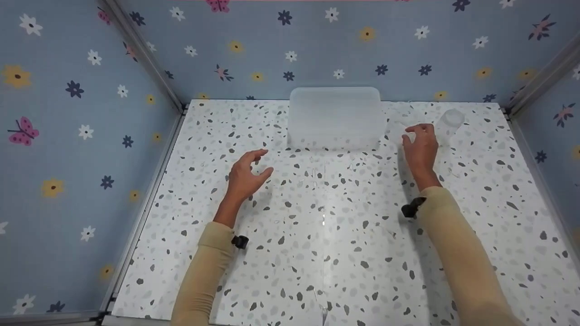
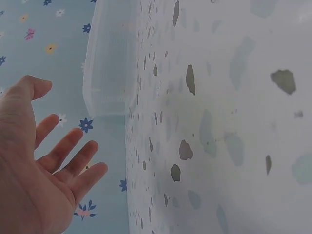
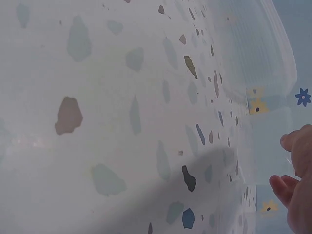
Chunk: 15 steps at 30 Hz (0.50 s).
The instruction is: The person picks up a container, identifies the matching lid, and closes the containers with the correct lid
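A translucent plastic box [image 1: 335,118] stands at the back of the speckled table, against the flowered wall. My left hand [image 1: 244,175] hovers in front of the box and to its left, thumb and fingers spread, holding nothing; the left wrist view shows that palm [image 2: 34,165] facing the wall side. To the box's right, my right hand [image 1: 421,146] reaches toward the back with bent fingers and a gap between thumb and fingertips. Just beyond it lies a faint clear object [image 1: 404,112], its kind unclear. Right beside that hand is a clear plastic cup [image 1: 452,120]; contact cannot be told.
Flowered blue panels [image 1: 68,158] close in the left, back and right sides, framed by metal rails [image 1: 145,59]. The white speckled table [image 1: 326,235] stretches between my arms, with a thin seam down its middle.
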{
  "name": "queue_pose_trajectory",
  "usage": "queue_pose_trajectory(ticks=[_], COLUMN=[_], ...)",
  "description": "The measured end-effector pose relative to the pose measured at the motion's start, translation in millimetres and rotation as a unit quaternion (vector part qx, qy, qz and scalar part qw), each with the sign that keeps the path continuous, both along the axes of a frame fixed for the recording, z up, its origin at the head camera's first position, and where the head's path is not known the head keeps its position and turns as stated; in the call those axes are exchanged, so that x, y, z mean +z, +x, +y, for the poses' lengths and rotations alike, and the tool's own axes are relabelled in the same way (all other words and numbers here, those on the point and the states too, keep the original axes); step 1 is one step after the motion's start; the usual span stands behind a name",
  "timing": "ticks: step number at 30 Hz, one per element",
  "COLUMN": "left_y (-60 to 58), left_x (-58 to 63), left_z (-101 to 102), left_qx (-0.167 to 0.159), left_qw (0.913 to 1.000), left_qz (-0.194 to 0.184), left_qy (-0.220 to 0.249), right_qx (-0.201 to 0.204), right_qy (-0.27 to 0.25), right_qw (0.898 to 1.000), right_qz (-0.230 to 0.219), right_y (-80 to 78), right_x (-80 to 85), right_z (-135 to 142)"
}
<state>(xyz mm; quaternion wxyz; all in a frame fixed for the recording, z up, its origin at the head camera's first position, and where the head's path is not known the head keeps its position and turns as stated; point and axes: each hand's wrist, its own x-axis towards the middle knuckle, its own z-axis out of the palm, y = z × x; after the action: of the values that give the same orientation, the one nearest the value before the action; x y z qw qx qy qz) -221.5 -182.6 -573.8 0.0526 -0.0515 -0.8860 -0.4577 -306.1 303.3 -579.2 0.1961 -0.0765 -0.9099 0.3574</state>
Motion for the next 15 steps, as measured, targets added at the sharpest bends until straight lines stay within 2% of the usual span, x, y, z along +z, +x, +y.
queue_pose_trajectory(ticks=[15], left_y=[0.6], left_x=[5.3], left_z=[-2.9], left_qx=[0.001], left_qw=[0.9984], left_qz=[0.015], left_qy=[-0.054], right_qx=[-0.007], right_qy=[-0.022], right_qw=[0.999], right_qz=[-0.021], right_y=[-0.6], right_x=[4.3], right_z=[2.2])
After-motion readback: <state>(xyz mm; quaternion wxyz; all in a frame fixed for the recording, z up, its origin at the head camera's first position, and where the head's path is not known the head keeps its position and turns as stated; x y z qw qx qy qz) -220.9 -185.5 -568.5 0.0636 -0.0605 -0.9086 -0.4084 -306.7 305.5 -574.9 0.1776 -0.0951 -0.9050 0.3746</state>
